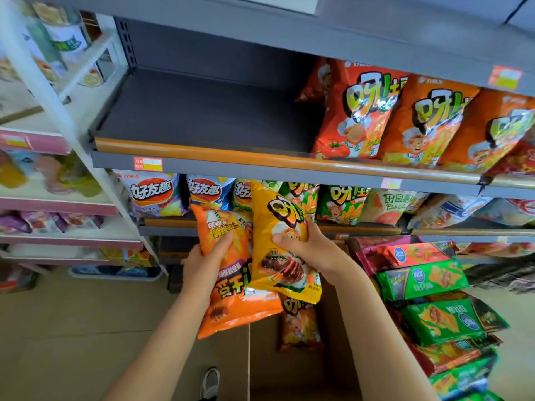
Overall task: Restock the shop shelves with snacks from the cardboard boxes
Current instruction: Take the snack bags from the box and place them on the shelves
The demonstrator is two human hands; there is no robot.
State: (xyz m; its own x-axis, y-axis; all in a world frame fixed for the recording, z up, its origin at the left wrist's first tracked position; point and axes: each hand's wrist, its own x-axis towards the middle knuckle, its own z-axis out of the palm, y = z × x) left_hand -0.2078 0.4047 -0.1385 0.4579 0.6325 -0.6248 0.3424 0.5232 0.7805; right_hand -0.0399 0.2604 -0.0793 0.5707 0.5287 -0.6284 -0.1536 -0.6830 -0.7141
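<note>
My left hand (207,263) grips an orange snack bag (231,308), held upside down in front of the lower shelves. My right hand (307,246) grips a yellow snack bag (278,218) with a steak picture, upright and overlapping the orange one. Below them an open cardboard box (292,371) stands on the floor with another orange bag (299,325) inside. The dark upper shelf (202,111) is bare on its left half; red and orange bags (417,120) stand on its right half.
The shelf below holds a row of chip bags (156,195). Green and red packets (428,287) are stacked at the lower right. A white rack (58,198) with drinks and snacks stands left. My shoe (210,383) is on the tan floor by the box.
</note>
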